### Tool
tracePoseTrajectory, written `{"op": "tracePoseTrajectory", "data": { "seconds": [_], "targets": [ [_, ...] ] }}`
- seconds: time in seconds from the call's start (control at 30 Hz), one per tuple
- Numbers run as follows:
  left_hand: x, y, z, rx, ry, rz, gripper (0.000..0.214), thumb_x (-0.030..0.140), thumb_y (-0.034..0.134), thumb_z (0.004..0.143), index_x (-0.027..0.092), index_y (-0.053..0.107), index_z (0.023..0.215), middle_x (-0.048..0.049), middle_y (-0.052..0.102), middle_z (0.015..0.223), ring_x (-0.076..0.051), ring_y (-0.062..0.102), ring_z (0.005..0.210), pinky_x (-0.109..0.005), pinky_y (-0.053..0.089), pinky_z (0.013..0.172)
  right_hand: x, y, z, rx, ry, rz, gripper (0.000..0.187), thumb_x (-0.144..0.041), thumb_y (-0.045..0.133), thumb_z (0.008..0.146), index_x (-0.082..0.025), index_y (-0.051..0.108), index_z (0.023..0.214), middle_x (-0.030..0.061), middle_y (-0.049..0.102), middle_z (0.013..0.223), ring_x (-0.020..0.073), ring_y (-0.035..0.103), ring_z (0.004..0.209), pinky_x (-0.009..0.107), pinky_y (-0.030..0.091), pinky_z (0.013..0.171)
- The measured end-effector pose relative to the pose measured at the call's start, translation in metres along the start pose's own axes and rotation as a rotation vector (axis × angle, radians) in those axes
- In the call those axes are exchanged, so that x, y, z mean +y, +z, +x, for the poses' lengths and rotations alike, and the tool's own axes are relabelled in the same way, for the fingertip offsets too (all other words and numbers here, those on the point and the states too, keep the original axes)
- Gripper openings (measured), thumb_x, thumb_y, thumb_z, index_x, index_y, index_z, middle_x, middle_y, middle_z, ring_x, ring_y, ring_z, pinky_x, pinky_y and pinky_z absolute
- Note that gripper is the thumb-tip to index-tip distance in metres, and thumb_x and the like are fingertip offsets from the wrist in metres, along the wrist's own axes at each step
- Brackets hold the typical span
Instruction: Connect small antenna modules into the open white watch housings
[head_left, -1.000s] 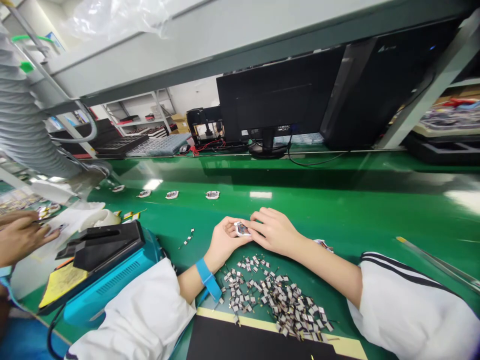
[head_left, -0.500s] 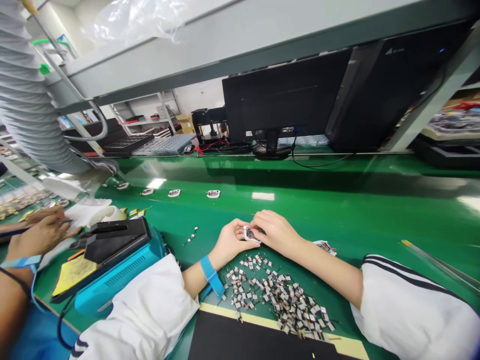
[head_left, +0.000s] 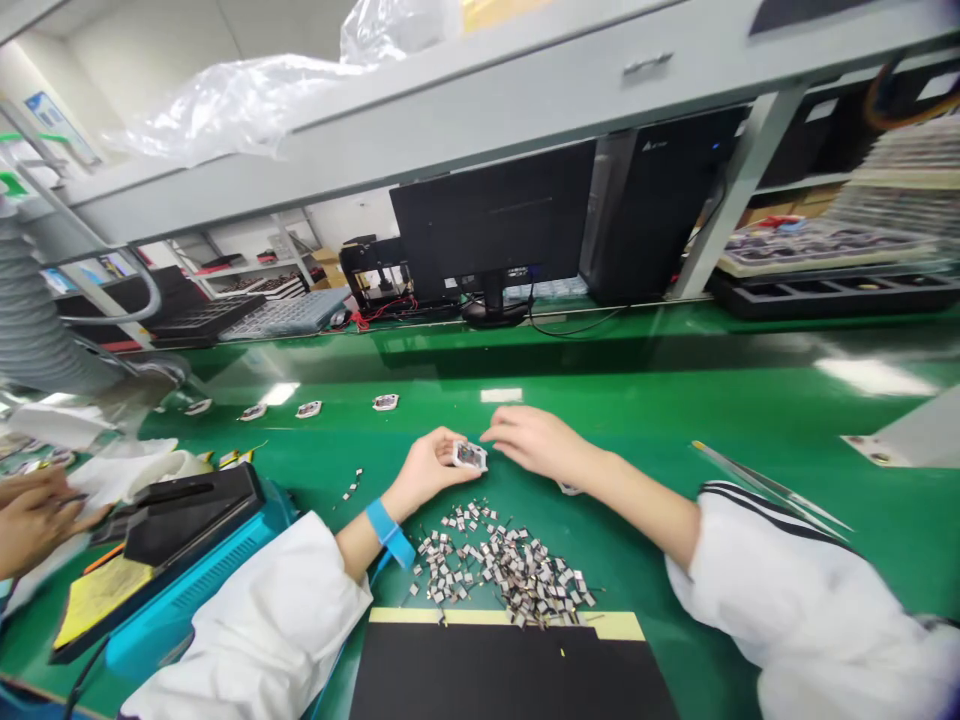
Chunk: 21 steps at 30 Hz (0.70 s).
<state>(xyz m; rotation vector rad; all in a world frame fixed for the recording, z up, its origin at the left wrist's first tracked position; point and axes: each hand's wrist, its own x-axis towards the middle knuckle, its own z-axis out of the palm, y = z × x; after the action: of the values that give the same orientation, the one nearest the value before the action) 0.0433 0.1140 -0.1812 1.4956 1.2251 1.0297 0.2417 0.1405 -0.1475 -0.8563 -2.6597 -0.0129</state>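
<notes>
My left hand (head_left: 429, 468) grips the edge of a small white-rimmed device housing (head_left: 470, 457) with electronic parts showing inside. Thumb and fingers pinch it at its left side, above the green bench. Just to the right of the housing, apart from it, hovers my right hand (head_left: 536, 442). Its fingers stretch leftward, loosely bent, and nothing shows in them. Partly hidden under my right forearm lies another white-edged piece (head_left: 571, 489). A heap of small silvery components with short dark leads (head_left: 525, 575) lies in front of both hands.
Nearest me is a black mat (head_left: 510, 670) with a yellow edge. Tweezers (head_left: 772, 487) lie at right. Several similar housings (head_left: 385, 402) line the back left. At left stand a teal-and-black device (head_left: 202, 570) and a co-worker's hands (head_left: 37, 520). A monitor (head_left: 495, 215) stands behind.
My right hand has come off the housing and sits apart from it, while my left hand still holds it. The whole view has swung to the right.
</notes>
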Motion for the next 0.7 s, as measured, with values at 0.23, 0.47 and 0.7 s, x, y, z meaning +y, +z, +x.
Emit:
{"op": "tracePoseTrajectory", "data": {
  "seconds": [0.23, 0.47, 0.7],
  "targets": [
    [-0.015, -0.037, 0.074, 0.246, 0.107, 0.273, 0.028, 0.028, 0.053, 0.079, 0.011, 0.05, 0.101, -0.0066, 0.054, 0.101, -0.017, 0.054, 0.093, -0.038, 0.045, 0.083, 0.028, -0.01, -0.089, -0.089, 0.412, 0.073, 0.048, -0.046, 0.059, 0.069, -0.009, 0.057, 0.1, 0.0099, 0.058, 0.085, 0.0202, 0.058, 0.074, 0.03, 0.047, 0.063],
    [-0.01, -0.033, 0.052, 0.173, 0.249, 0.593, 0.035, 0.024, 0.054, 0.077, 0.014, 0.049, 0.11, -0.0099, 0.044, 0.122, -0.025, 0.032, 0.12, -0.048, 0.02, 0.103, 0.015, 0.007, -0.079, -0.181, 0.342, 0.196, 0.037, -0.036, 0.06, 0.072, -0.016, 0.056, 0.103, 0.0057, 0.053, 0.093, 0.0159, 0.056, 0.08, 0.026, 0.047, 0.07],
    [0.012, -0.05, -0.028, -0.207, 0.302, 0.761, 0.024, 0.019, 0.046, 0.079, 0.023, 0.06, 0.098, -0.0031, 0.061, 0.099, -0.015, 0.057, 0.088, -0.028, 0.045, 0.082, 0.008, 0.025, -0.028, -0.203, 0.2, 0.274, 0.039, -0.04, 0.05, 0.079, -0.02, 0.053, 0.113, 0.0062, 0.049, 0.096, 0.0166, 0.054, 0.082, 0.029, 0.045, 0.073]
  ]
}}
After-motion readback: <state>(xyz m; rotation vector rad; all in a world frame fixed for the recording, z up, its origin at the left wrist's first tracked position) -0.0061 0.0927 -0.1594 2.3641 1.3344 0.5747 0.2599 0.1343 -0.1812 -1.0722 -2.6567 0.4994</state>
